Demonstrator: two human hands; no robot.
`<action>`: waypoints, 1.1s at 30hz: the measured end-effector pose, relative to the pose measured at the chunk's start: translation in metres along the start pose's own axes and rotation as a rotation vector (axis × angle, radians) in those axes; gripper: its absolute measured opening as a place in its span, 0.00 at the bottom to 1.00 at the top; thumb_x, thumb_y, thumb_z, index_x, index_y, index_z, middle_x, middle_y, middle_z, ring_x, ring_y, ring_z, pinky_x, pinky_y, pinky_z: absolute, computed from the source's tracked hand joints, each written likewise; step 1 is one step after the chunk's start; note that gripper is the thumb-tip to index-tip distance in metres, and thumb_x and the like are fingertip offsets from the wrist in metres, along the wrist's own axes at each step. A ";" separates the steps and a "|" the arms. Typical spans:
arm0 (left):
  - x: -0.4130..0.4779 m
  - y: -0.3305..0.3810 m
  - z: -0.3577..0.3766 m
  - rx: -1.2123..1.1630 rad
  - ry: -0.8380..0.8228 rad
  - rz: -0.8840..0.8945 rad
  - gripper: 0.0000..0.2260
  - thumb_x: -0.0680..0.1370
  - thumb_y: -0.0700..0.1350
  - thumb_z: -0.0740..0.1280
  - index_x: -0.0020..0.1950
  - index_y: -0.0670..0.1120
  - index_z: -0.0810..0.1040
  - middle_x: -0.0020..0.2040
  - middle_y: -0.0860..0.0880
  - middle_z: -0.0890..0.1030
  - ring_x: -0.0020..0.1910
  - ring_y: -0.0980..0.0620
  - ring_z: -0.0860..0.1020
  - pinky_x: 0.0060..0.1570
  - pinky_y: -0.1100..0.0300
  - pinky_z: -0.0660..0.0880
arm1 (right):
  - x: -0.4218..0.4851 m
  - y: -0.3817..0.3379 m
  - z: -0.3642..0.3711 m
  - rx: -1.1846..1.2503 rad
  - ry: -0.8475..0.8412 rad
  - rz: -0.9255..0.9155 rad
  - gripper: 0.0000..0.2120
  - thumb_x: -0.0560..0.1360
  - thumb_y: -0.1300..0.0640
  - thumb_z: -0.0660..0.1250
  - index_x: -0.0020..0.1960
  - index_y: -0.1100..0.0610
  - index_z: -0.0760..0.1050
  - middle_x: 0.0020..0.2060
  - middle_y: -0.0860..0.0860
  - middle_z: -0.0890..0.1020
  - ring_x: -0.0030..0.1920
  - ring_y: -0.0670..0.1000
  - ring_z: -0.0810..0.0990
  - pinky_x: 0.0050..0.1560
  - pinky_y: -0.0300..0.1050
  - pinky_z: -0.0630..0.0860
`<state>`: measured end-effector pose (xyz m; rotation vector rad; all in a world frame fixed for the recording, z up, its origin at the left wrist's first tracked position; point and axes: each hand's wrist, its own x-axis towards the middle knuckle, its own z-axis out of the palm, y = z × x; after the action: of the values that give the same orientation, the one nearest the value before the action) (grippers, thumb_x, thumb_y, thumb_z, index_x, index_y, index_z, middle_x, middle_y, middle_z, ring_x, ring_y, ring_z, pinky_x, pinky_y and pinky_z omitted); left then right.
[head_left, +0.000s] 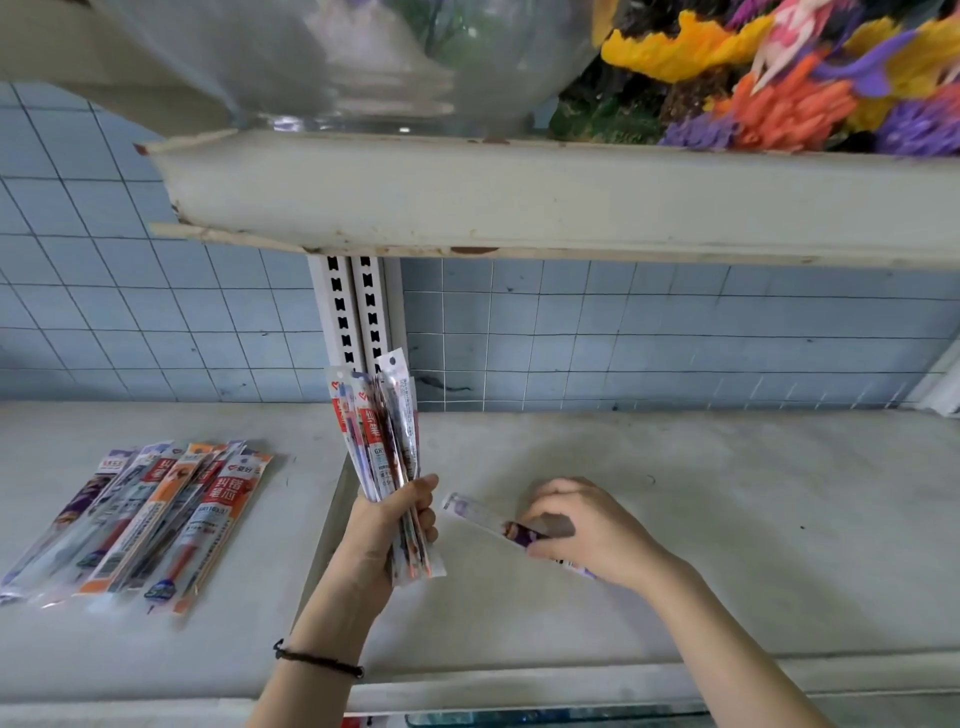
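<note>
Plastic pen packs (385, 439) are gripped by the left hand (395, 525) as stock; at 3 o'clock one purple pack (479, 513) is pinched by the right hand (587, 535) for shelving.

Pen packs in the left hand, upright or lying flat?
Upright: the left hand grips the pen packs low, their tops pointing up.

Your right hand (587, 530) covers the middle of the single packet (478, 512), and its near end vanishes under your wrist. Your left hand (395, 525) hides the lower part of the bundle (382, 426) (too overlapped to count). Print on the laid-out packets (150, 514) is too blurred to read. The top edge cuts off the glass bowl (363, 62).
</note>
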<state>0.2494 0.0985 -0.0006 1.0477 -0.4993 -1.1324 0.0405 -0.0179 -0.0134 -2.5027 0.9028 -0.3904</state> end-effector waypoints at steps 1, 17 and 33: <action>0.000 -0.001 0.001 0.006 0.004 0.000 0.14 0.64 0.40 0.72 0.46 0.43 0.72 0.30 0.48 0.73 0.25 0.53 0.71 0.26 0.61 0.72 | 0.001 0.003 -0.001 -0.001 0.013 0.008 0.10 0.68 0.50 0.74 0.49 0.47 0.82 0.48 0.41 0.79 0.55 0.47 0.75 0.57 0.42 0.72; -0.002 -0.011 0.029 0.152 0.079 0.041 0.05 0.74 0.31 0.66 0.45 0.39 0.73 0.31 0.42 0.76 0.26 0.48 0.76 0.29 0.57 0.76 | -0.006 0.029 -0.016 0.130 0.085 0.139 0.06 0.68 0.52 0.74 0.36 0.46 0.79 0.40 0.42 0.78 0.45 0.44 0.76 0.45 0.41 0.71; 0.013 -0.009 0.037 0.174 0.186 0.127 0.11 0.70 0.39 0.74 0.49 0.41 0.78 0.37 0.43 0.83 0.38 0.45 0.79 0.43 0.50 0.76 | 0.007 0.018 -0.052 0.733 0.615 0.218 0.11 0.69 0.65 0.74 0.46 0.52 0.79 0.36 0.50 0.83 0.34 0.45 0.81 0.38 0.33 0.75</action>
<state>0.2212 0.0706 0.0061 1.2411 -0.5151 -0.8813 0.0159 -0.0511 0.0231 -1.6051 0.9956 -1.2059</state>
